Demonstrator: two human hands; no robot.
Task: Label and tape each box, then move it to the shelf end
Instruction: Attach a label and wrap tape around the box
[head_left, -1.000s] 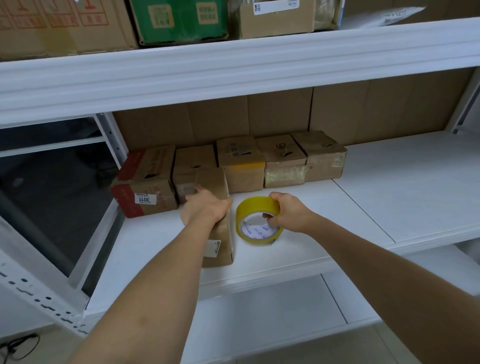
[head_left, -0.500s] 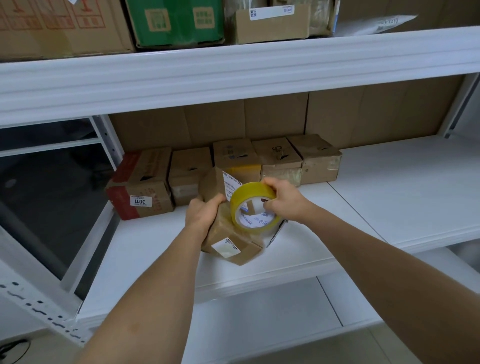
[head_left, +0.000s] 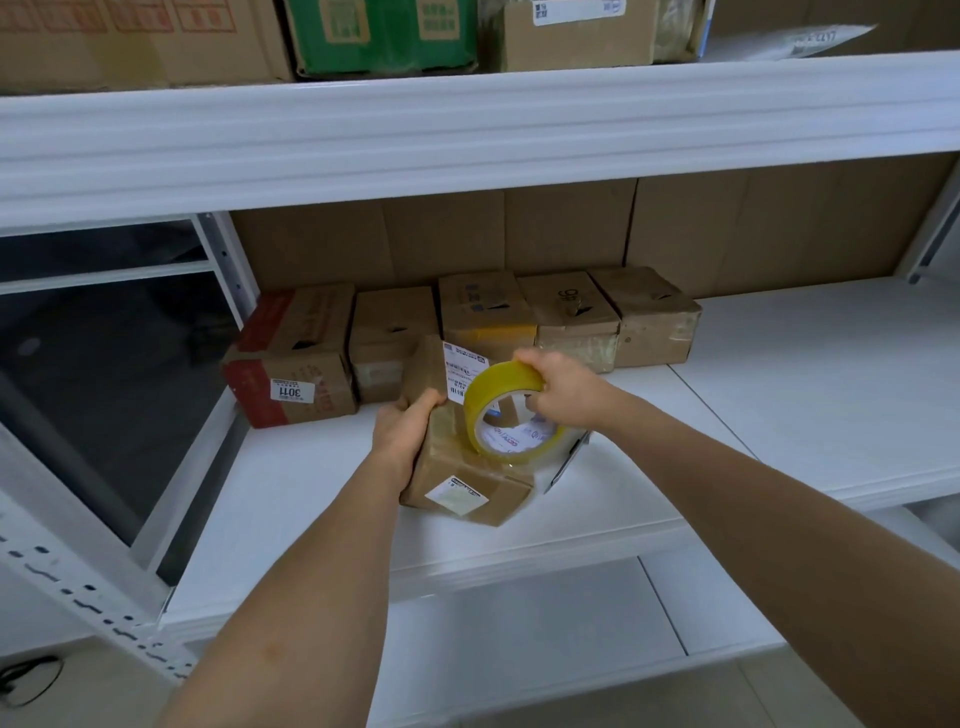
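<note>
A small brown cardboard box (head_left: 467, 483) with white labels is tilted on the white shelf (head_left: 597, 514), near its front edge. My left hand (head_left: 402, 434) grips the box's left side. My right hand (head_left: 563, 389) holds a yellow tape roll (head_left: 506, 415) pressed against the box's top face. The roll hides part of the box. A white label on the box's upper face shows just left of the roll.
Several taped cardboard boxes (head_left: 566, 317) stand in a row at the back left of the shelf, a red-marked box (head_left: 291, 353) leftmost. The upper shelf (head_left: 467, 130) overhangs and carries larger cartons. A lower shelf (head_left: 519, 649) sits below. Cardboard lines the back wall.
The box was lifted from lying flat and tilted up. The tape roll moved from the shelf beside the box onto the box's top face.
</note>
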